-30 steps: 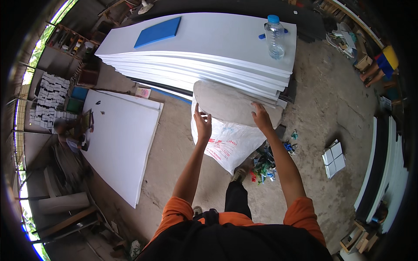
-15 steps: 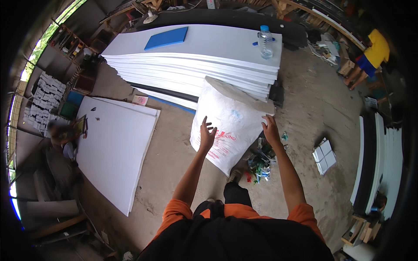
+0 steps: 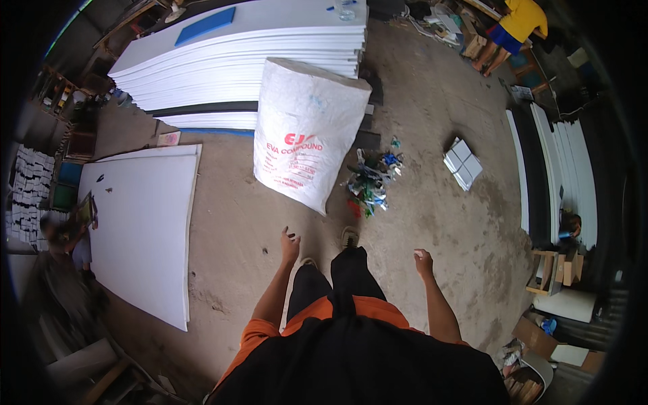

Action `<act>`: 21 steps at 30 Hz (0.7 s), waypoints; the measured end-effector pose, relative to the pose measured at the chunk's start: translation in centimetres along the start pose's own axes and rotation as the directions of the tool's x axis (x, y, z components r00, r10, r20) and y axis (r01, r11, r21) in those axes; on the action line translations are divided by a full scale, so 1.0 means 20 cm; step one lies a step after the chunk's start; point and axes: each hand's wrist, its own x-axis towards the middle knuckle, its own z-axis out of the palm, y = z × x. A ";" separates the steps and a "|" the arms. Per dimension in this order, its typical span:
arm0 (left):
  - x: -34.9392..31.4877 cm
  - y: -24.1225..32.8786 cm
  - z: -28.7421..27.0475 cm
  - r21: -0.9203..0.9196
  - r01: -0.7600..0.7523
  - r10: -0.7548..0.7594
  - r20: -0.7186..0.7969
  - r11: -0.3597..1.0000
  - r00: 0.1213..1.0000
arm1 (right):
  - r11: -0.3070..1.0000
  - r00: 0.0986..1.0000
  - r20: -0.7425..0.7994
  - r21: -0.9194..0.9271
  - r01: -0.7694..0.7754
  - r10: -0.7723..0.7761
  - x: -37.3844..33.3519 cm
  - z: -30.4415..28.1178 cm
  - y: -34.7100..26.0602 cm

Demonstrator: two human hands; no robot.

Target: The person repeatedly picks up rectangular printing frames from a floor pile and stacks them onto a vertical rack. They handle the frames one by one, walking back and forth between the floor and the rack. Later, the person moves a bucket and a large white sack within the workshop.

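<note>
A big white woven sack with red print stands full and upright against the stack of white foam sheets. My left hand hangs over the floor, apart from the sack, its fingers spread and nothing in them. Out to the right, my right hand hangs with its fingers curled in and nothing visible in it. Beside the sack lies a heap of crumpled plastic scraps, green, blue and red, nearer to my feet than to either hand.
Large white sheets lie on the floor to the left, where a blurred person is at work. A tied white bundle sits to the right, before leaning sheets. A person in a yellow shirt bends at the back right.
Both hands have left the sack and dropped back toward my body, the right one swinging outward. My view has shifted, so the sack and stack now appear farther up and left.
</note>
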 end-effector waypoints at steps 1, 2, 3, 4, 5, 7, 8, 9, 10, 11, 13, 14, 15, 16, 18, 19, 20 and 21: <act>-0.05 -0.06 0.02 0.028 0.027 -0.027 -0.005 0.999 1.000 | 1.000 1.000 0.005 -0.016 0.001 0.000 -0.03 -0.01 0.09; -0.10 -0.09 0.03 0.073 0.029 -0.028 -0.011 0.997 1.000 | 1.000 1.000 0.015 -0.028 0.000 0.000 -0.05 0.00 0.17; -0.16 -0.12 0.05 0.116 0.032 -0.030 -0.019 0.993 0.999 | 0.999 1.000 -0.008 -0.035 0.025 -0.026 -0.06 0.00 0.25; -0.20 -0.14 0.08 0.158 0.037 -0.033 -0.027 0.987 0.999 | 0.998 0.998 -0.029 -0.044 0.052 -0.053 -0.05 0.00 0.33; -0.25 -0.15 0.11 0.161 0.068 -0.067 -0.009 0.985 0.998 | 0.996 0.996 -0.047 -0.049 0.078 -0.080 -0.04 0.02 0.41; -0.36 -0.18 0.17 0.170 0.133 -0.140 0.034 0.976 0.990 | 0.995 0.995 -0.015 -0.004 0.102 -0.103 0.01 0.06 0.54; -0.41 -0.21 0.20 0.192 0.134 -0.140 0.016 0.972 0.990 | 0.993 0.993 0.007 0.020 0.114 -0.114 0.05 0.08 0.60; -0.48 -0.27 0.25 0.215 0.141 -0.144 -0.003 0.966 0.990 | 0.995 0.995 0.042 0.064 0.083 -0.085 0.07 0.09 0.62; -0.53 -0.31 0.31 0.234 0.146 -0.144 -0.024 0.961 0.989 | 0.993 0.995 0.076 0.105 0.054 -0.062 0.10 0.09 0.61; -0.59 -0.30 0.38 0.224 0.249 -0.246 -0.040 0.942 0.968 | 0.992 0.991 0.106 0.108 0.067 -0.078 0.15 0.08 0.65; -0.70 -0.39 0.51 0.299 0.249 -0.235 -0.082 0.921 0.969 | 0.995 0.980 0.182 0.076 0.069 -0.082 0.19 0.04 0.69; -0.72 -0.40 0.58 0.331 0.242 -0.222 -0.096 0.912 0.970 | 0.994 0.974 0.202 0.052 0.094 -0.102 0.23 0.01 0.73; -0.74 -0.40 0.67 0.258 0.322 -0.309 -0.091 0.911 0.947 | 0.993 0.967 0.224 0.030 0.118 -0.122 0.28 -0.01 0.78; -0.73 -0.41 0.74 0.243 0.326 -0.311 -0.096 0.914 0.945 | 0.990 0.958 0.249 0.007 0.143 -0.140 0.33 -0.04 0.82; -0.68 -0.37 0.93 0.195 0.343 -0.327 -0.111 0.919 0.939 | 0.989 0.945 0.306 -0.055 0.134 -0.111 0.46 -0.10 0.91; -0.64 -0.34 1.01 0.165 0.326 -0.311 -0.109 0.931 0.944 | 0.987 0.934 0.346 -0.099 0.129 -0.087 0.55 -0.13 0.94; -0.59 -0.31 1.09 0.138 0.303 -0.290 -0.105 0.943 0.951 | 0.983 0.924 0.378 -0.140 0.122 -0.061 0.65 -0.15 0.97; -0.54 -0.30 1.17 0.110 0.283 -0.273 -0.103 0.953 0.957 | 0.971 0.909 0.415 -0.194 0.138 -0.046 0.74 -0.17 0.98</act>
